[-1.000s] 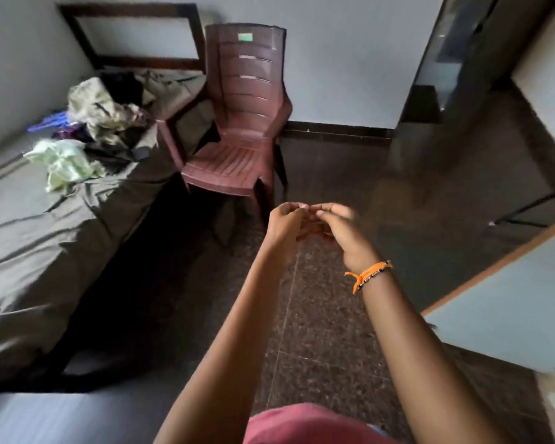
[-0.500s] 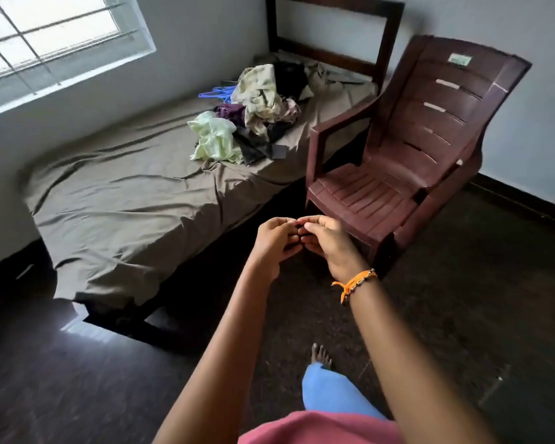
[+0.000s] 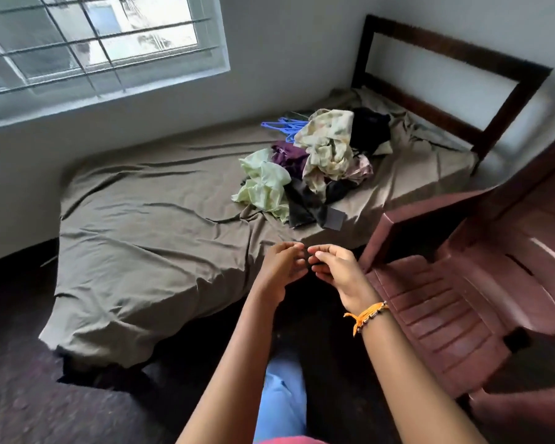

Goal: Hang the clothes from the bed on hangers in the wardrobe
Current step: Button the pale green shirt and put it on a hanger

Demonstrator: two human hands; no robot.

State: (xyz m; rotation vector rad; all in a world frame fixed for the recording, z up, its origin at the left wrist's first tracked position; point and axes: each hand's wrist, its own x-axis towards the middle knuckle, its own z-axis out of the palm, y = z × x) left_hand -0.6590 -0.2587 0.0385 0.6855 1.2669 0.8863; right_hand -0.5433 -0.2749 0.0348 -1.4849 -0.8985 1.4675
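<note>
Now facing the bed (image 3: 148, 225); wardrobe out of view since a second ago.
Left hand (image 3: 281, 267) and right hand (image 3: 335, 272) meet fingertip to fingertip, curled, grasping nothing discernible; clothes pile (image 3: 314, 168) and blue hangers (image 3: 284, 126) lie untouched on it.
</note>
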